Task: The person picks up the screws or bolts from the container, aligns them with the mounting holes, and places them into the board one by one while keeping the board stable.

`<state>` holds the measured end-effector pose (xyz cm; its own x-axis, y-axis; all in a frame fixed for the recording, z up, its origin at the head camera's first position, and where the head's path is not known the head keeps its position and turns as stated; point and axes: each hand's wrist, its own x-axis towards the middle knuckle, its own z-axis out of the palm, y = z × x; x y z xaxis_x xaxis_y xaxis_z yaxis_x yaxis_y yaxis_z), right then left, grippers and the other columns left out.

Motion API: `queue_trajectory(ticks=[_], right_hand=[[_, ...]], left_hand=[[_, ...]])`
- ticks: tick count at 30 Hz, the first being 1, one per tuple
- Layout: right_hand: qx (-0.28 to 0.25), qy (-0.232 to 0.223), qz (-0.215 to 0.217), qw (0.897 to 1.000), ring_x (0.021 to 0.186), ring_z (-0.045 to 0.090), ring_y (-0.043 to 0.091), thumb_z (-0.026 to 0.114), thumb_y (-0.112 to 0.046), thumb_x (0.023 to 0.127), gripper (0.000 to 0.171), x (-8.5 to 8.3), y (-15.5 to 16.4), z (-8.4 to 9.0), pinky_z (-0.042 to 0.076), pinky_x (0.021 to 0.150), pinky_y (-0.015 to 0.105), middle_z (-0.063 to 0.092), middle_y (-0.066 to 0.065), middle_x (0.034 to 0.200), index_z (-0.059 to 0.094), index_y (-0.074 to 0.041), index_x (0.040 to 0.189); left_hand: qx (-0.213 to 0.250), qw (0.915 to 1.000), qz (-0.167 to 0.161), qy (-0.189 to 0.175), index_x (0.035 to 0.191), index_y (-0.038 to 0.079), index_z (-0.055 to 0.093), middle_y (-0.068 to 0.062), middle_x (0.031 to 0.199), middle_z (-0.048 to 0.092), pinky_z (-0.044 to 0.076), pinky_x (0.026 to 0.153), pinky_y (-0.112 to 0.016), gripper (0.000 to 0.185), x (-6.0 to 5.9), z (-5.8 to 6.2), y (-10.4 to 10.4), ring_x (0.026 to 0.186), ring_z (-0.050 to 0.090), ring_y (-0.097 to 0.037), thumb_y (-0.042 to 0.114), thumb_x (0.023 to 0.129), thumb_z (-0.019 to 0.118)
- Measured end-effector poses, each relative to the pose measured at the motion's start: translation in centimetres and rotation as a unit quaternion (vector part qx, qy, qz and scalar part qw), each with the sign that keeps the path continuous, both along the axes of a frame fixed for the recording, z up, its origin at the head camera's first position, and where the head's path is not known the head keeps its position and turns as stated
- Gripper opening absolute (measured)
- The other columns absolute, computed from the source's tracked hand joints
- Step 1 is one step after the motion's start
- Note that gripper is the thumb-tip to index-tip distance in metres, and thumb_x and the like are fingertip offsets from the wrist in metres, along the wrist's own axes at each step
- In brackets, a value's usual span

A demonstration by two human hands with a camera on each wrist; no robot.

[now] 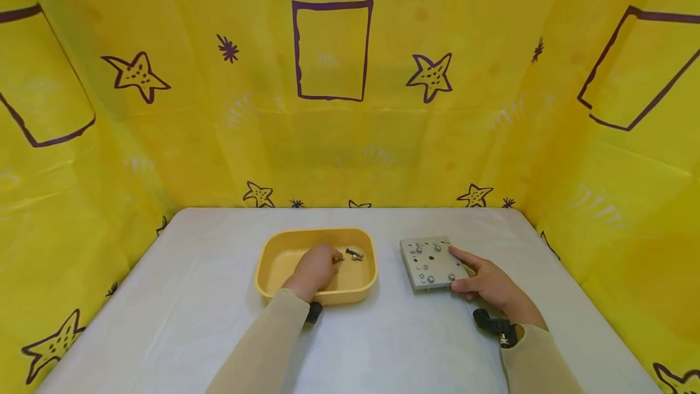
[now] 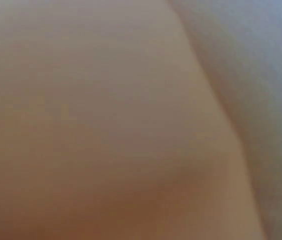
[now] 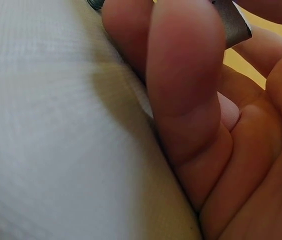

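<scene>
My left hand (image 1: 315, 269) reaches into a yellow tray (image 1: 276, 239), fingers bent, a small screw (image 1: 339, 258) at the fingertips. Just right of them lie several loose screws (image 1: 355, 254) on the tray floor. With thumb and fingers my right hand (image 1: 487, 281) grips the right side of a square metal plate (image 1: 437, 267). Round holes and several screw heads show on the plate's top face. In the right wrist view the fingers (image 3: 185, 85) are bent beside a grey corner of the plate (image 3: 238, 32). Blurred skin fills most of the left wrist view.
Both sit on a table with a white cover (image 1: 399, 345), the tray left of the plate. A yellow curtain (image 1: 339, 151) with purple stars and squares rises behind the table and along both sides. A black wrist camera (image 1: 494, 326) is strapped below the right hand.
</scene>
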<state>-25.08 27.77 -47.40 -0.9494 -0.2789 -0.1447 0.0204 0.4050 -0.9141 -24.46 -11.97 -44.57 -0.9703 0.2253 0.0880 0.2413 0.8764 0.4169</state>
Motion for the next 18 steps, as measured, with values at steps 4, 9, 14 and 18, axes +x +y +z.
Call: queue_trajectory(ticks=[4,9,14,18], right_hand=[[0.007,-0.001,-0.004,1.000,0.060,0.055,0.027,0.087,-0.028,0.076,0.094,0.00,-0.02,-0.07,0.048,0.065,0.031,0.041,0.021,0.140,0.038,-0.025,0.155],[0.012,0.002,-0.004,1.000,0.061,0.055,0.027,0.087,-0.029,0.077,0.094,0.13,-0.19,0.17,0.047,0.064,0.030,0.040,0.021,0.140,0.037,-0.024,0.156],[0.031,0.018,-0.007,0.999,0.061,0.056,0.026,0.087,-0.030,0.076,0.094,0.19,-0.34,0.25,0.048,0.062,0.030,0.039,0.021,0.142,0.037,-0.023,0.156],[0.038,0.028,-0.004,0.999,0.061,0.056,0.026,0.087,-0.030,0.076,0.094,0.18,-0.34,0.26,0.048,0.061,0.030,0.039,0.022,0.142,0.037,-0.021,0.156]], left_hand=[[-0.026,0.9996,0.006,0.007,0.099,0.009,0.079,-0.005,0.101,0.071,0.051,0.087,-0.040,0.017,0.16,0.18,0.11,0.096,0.065,-0.025,0.001,0.090,0.068],[-0.029,0.9995,0.014,0.003,0.099,0.013,0.079,-0.003,0.105,0.072,0.051,0.089,-0.040,0.023,0.18,0.22,0.09,0.100,0.065,-0.024,0.000,0.092,0.061],[-0.050,0.9988,0.000,-0.002,0.110,0.014,0.078,-0.004,0.109,0.071,0.051,0.090,-0.040,0.031,0.27,0.22,0.19,0.102,0.064,-0.022,-0.003,0.091,0.060],[-0.075,0.9971,-0.010,-0.001,0.111,0.015,0.078,-0.005,0.108,0.071,0.052,0.086,-0.039,0.036,0.25,0.23,0.25,0.096,0.064,-0.020,-0.005,0.087,0.060]])
